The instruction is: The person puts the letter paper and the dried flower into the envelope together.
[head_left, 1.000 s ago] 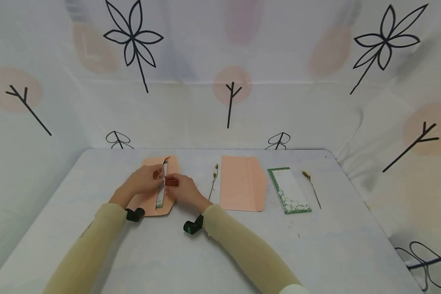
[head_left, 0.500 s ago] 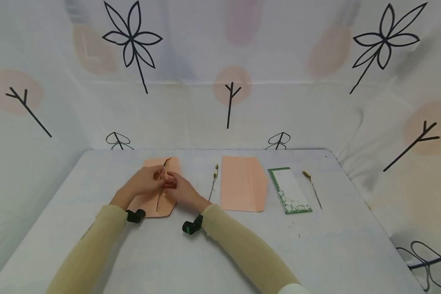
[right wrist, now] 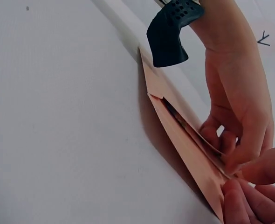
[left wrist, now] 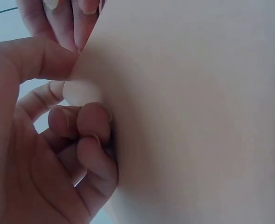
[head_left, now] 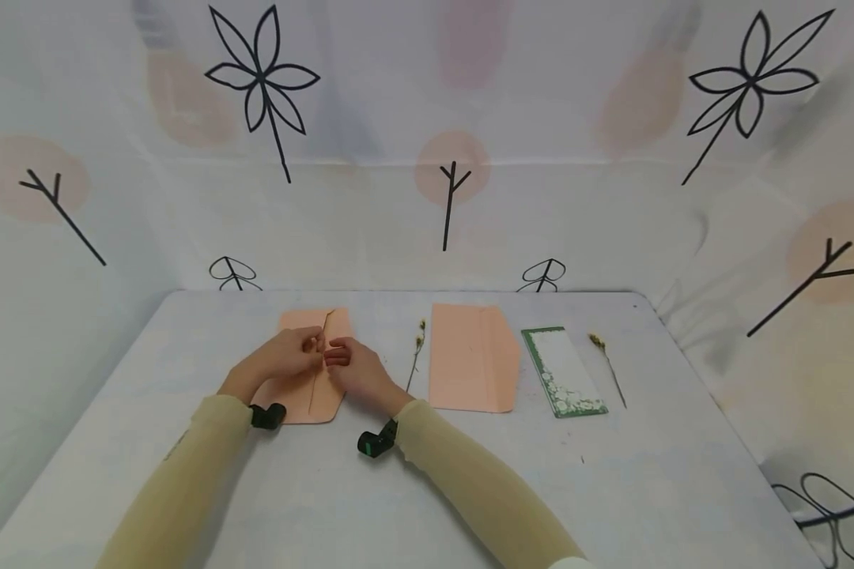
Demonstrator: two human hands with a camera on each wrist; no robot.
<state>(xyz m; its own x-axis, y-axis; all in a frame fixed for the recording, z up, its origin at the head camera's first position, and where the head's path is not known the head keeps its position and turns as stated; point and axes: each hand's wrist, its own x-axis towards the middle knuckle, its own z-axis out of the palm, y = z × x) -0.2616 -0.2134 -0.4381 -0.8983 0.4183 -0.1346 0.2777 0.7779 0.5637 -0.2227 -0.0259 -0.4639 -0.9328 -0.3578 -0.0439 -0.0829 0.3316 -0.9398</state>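
A peach envelope (head_left: pixel 295 403) lies at the left of the table under both hands, its long opening running away from me. My left hand (head_left: pixel 285 356) pinches the paper along this opening between thumb and index finger, the other fingers curled, as the left wrist view shows. Opposite it, my right hand (head_left: pixel 363 375) holds the flap side, its thumb (right wrist: pixel 265 169) and fingers meeting at the envelope's edge. A narrow gap with something dark inside it shows along the envelope (right wrist: pixel 179 133) in the right wrist view. The hands nearly touch, and the fingertips partly hide the paper.
To the right lie a dried flower stem (head_left: pixel 417 348), a second peach envelope (head_left: pixel 462 356) with its flap unfolded, a green-bordered floral card (head_left: pixel 565 375) and another dried flower stem (head_left: pixel 607 359). A patterned white cloth (head_left: pixel 370 221) hangs behind the table (head_left: pixel 427 490).
The green-edged white card showing in the left envelope's opening has gone from sight within it. The opening has narrowed to a thin line. Both hands have stayed at nearly the same place.
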